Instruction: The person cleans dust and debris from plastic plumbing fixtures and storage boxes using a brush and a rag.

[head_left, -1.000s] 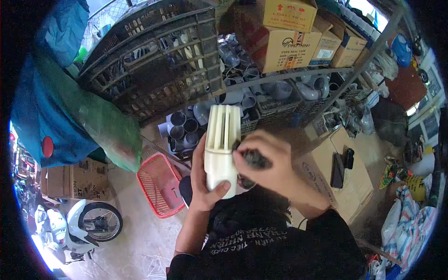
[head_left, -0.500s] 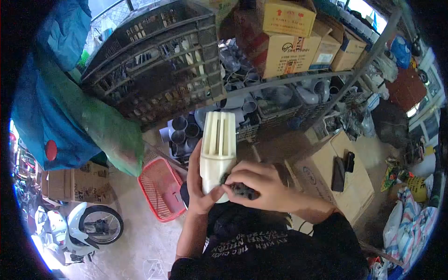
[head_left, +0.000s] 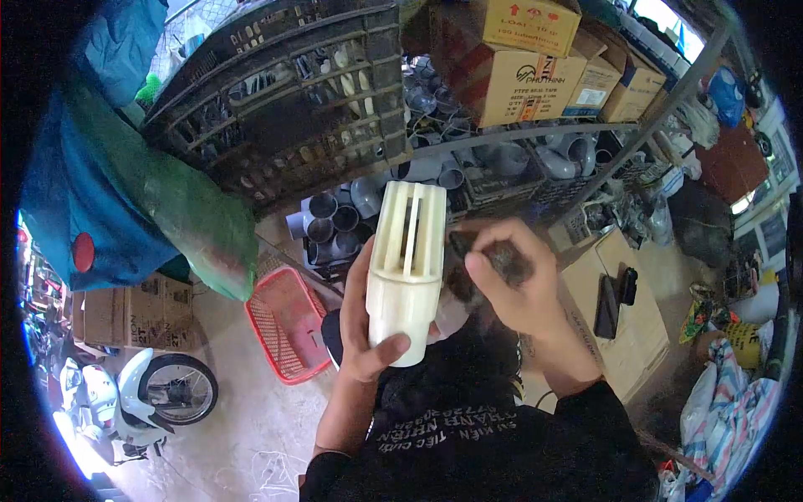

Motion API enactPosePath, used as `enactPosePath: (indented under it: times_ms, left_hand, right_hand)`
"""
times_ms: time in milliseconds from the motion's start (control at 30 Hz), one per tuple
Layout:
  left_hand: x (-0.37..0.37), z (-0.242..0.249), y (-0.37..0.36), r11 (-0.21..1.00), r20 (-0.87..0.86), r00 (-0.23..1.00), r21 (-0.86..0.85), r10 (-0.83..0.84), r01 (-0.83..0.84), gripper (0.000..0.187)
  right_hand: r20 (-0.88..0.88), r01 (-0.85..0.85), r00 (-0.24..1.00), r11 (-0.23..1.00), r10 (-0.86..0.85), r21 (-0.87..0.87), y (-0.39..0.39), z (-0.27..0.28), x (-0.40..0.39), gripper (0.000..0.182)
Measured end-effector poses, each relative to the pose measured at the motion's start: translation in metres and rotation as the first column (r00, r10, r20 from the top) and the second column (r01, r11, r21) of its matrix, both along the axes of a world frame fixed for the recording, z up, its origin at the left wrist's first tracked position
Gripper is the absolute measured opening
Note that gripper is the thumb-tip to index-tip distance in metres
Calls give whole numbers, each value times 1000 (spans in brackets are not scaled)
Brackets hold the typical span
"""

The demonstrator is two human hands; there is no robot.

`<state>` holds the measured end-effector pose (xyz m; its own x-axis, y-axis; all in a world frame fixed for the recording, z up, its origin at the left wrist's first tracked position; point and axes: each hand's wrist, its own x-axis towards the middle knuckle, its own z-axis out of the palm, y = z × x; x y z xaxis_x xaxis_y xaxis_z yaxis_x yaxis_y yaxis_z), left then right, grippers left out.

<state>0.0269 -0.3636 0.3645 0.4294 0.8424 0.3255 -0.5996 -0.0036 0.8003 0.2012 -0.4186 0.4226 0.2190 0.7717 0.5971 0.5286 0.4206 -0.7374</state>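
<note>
A cream-white plastic pipe fitting [head_left: 405, 308] with long slots in its upper part stands upright in front of my chest. My left hand [head_left: 365, 350] is wrapped round its lower left side, with the thumb across the front. To the right of the fitting, my right hand [head_left: 531, 293] is lifted away from it with curled fingers. A dark, fuzzy wad [head_left: 507, 261], perhaps a scouring pad or rag, is held in those fingers. Its exact kind cannot be made out.
A red plastic basket [head_left: 288, 326] sits on the floor to the left. Ahead are a black crate [head_left: 276, 125] and grey pipe fittings [head_left: 330, 226]. Flattened cardboard [head_left: 640, 326] with a black phone-like object [head_left: 606, 307] lies right. A motorbike [head_left: 138, 393] stands lower left.
My right hand has moved off the fitting, up and to the right, with the dark wad. The fitting in my left hand has shifted slightly right in view.
</note>
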Motion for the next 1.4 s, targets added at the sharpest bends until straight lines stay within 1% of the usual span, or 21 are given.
enactPosePath:
  times_ms: [67,100,233,300,367,400,467,567,667,700,800,833,967,1067,1100,1133,1200,1233,1267,1333,1400]
  left_hand:
    - [5,17,-6,997,51,998,-67,-29,33,110]
    - [-2,15,-4,995,33,995,-49,-90,92,106]
    - [-2,15,-5,992,46,995,-87,-90,94,105]
    - [-4,12,-3,991,1,995,-87,-102,102,105]
    - [-4,-3,3,998,-71,997,65,15,-10,104]
    - [-4,-8,4,988,-101,992,142,77,-63,104]
    - [-5,1,-1,992,-156,985,119,70,-52,103]
    - [-4,-3,1,976,-228,966,206,122,-74,102]
    - [-5,-1,-1,971,-204,963,196,179,-139,101]
    - [-6,1,4,958,-218,957,255,189,-132,100]
    - [-6,-3,5,958,-270,947,271,173,-98,97]
    - [-3,1,1,970,-256,956,228,145,-86,96]
    - [-8,-4,7,946,-266,947,310,180,-93,96]
    - [-5,6,4,946,-331,930,320,158,-46,96]
    - [-3,4,2,973,-279,958,229,69,-3,96]
    - [-2,1,2,959,-276,958,284,73,9,94]
    - [-4,-13,5,907,-329,930,420,162,-9,91]
    - [-5,-12,5,904,-358,912,425,201,-33,91]
    - [-3,-4,3,952,-348,928,306,135,-24,94]
    - [1,9,-3,983,-244,968,182,61,-17,96]
    - [3,3,2,979,-179,984,201,24,13,96]
  right_hand:
    - [-20,-18,1000,1000,18,1,-5,3,0,19]
    - [-49,-23,999,1000,24,10,-7,2,1,21]
    - [-186,-57,981,997,47,-49,-15,22,-14,29]
    - [-39,-169,985,985,168,-21,-11,19,-12,30]
    - [73,-232,969,971,236,-57,-11,23,-17,27]
    - [158,-241,957,970,242,-26,-8,17,-19,29]
    - [247,-207,950,978,191,38,-1,10,-24,30]
    - [310,-65,950,996,42,65,8,3,-19,31]
    - [385,-209,909,974,158,93,-3,-3,-29,34]
    - [440,-236,879,970,183,67,-6,-5,-29,36]
    - [430,-140,899,984,81,107,9,2,-15,38]
    - [409,-114,910,989,66,95,9,1,-15,38]
    - [467,-286,846,958,257,-10,-5,-5,-23,38]
    - [386,-121,918,991,92,51,12,1,-9,40]
    - [444,-133,889,991,109,23,8,5,-14,40]
    - [516,-194,844,980,146,40,2,-1,-21,41]
    - [551,-278,811,959,199,63,-2,-14,-27,44]
    - [529,-253,818,967,225,-20,-2,-7,-18,44]
    - [485,-157,864,988,135,4,3,-4,-11,43]
    - [399,-79,915,995,51,55,13,-3,2,41]
    - [435,-204,886,978,162,52,0,0,-12,41]
